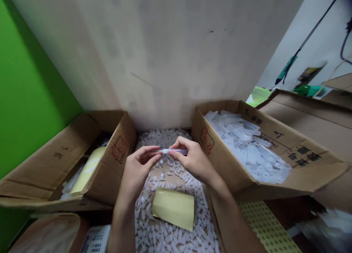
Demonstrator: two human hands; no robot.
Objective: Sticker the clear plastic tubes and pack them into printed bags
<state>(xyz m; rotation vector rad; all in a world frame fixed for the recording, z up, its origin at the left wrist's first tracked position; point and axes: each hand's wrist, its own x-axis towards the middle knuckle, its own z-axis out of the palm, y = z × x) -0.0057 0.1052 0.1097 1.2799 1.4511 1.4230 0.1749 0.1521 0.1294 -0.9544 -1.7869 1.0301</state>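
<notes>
In front of me, over a bed of loose plastic pieces, my right hand [194,157] grips a translucent plastic tube [180,151] between thumb and fingers. At the tube's left end is a small white plastic fitting [165,151]. My left hand [140,162] pinches the fitting's outer end with thumb and fingertips. The tube lies roughly level between the two hands. How firmly the fitting sits on the tube is too small to tell. Below the hands, a yellow paper sheet [174,208] rests on many small white plastic pieces [176,238].
On the right stands a cardboard box [220,150] of translucent plastic tubes [247,143]. A left cardboard box [110,172] contains a yellow sheet [90,168] and clear plastic. A white wall [170,62] rises behind. A yellow dotted sheet [266,223] lies lower right.
</notes>
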